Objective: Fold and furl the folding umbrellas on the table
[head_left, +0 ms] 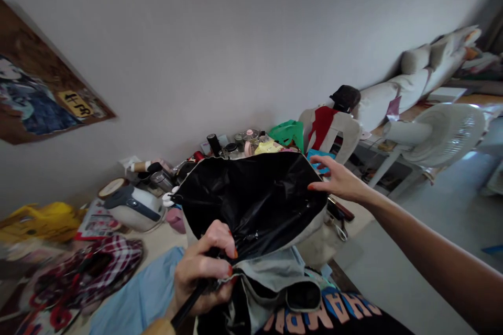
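Observation:
A partly folded umbrella (251, 193) fills the lower middle, its black inner side facing me and its outer side pale grey. Pinched in my left hand (208, 267) is the gathered grey cloth, beside a thin black shaft (189, 304) that runs down to a tan handle (159, 327). My right hand (334, 178) is at the right edge of the spread black panel. Its thumb lies against the black side, with the fingers held apart from it. More folded grey cloth hangs below, over my dark shirt with printed letters (326, 314).
Behind the umbrella, a cluttered table holds a white and grey appliance (133, 208), jars (231, 150), a green basket (288, 133) and a checked cloth (113, 259). Light blue cloth (141, 293) lies at left. To the right stand a white chair (346, 136), a fan (444, 133) and a sofa (412, 81).

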